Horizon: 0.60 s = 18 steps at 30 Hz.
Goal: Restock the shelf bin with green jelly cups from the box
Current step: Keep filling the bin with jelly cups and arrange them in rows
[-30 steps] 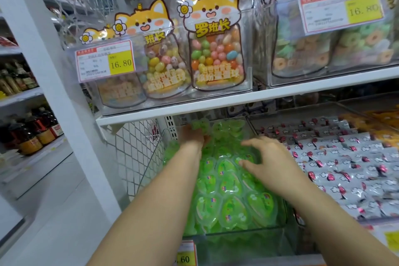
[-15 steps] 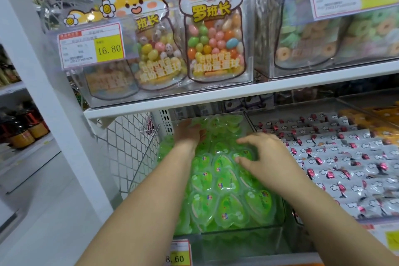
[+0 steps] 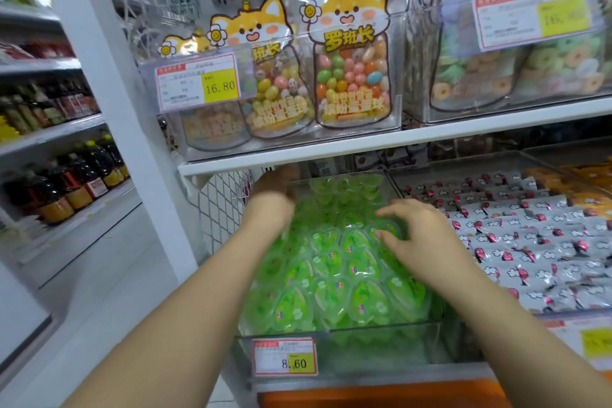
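We are resting our right hand (image 3: 420, 238), fingers spread, on the green jelly cups (image 3: 331, 278) filling the clear shelf bin (image 3: 371, 351). Our left hand (image 3: 276, 187) is lying at the bin's rear left corner, under the upper shelf (image 3: 364, 146); how its fingers are set we cannot tell.

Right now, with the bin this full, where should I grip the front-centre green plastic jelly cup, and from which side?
Come straight down from above and pinch the green plastic jelly cup across its lid's rim. It lies lid-up, wedged against neighbouring cups, and the clear plastic bin wall blocks a frontal approach, so likely only the top edge is free.
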Each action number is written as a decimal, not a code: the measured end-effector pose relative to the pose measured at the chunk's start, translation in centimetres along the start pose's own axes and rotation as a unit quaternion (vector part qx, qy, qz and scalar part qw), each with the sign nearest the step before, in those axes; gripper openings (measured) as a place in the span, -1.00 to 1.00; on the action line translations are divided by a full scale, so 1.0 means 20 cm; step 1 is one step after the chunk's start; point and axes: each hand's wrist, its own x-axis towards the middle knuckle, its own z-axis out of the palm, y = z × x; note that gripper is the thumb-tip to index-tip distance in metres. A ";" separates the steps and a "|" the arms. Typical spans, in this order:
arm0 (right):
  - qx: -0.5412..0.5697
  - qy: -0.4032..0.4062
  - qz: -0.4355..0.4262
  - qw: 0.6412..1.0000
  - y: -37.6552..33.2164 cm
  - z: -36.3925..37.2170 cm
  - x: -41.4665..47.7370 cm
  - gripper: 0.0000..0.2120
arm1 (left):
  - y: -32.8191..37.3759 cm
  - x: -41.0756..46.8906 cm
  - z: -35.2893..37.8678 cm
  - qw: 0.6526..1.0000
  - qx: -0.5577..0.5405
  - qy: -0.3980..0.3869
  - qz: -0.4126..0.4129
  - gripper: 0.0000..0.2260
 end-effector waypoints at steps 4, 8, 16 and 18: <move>-0.011 0.012 -0.010 1.000 -0.03 -0.01 -0.04 -0.73 | -0.11 -0.11 0.00 0.980 0.166 -0.111 -0.009 -0.59; -0.003 0.015 -0.020 1.000 -0.05 -0.03 -0.06 -0.73 | -0.16 -0.17 0.06 0.974 0.206 -0.096 0.014 -0.66; 0.054 0.044 -0.038 0.997 -0.10 -0.07 -0.05 -0.74 | -0.06 -0.30 0.04 0.989 -0.120 0.048 0.066 -0.61; 0.121 0.019 -0.025 0.992 -0.14 -0.08 -0.05 -0.69 | -0.01 -0.38 0.05 0.965 -0.226 0.032 0.129 -0.52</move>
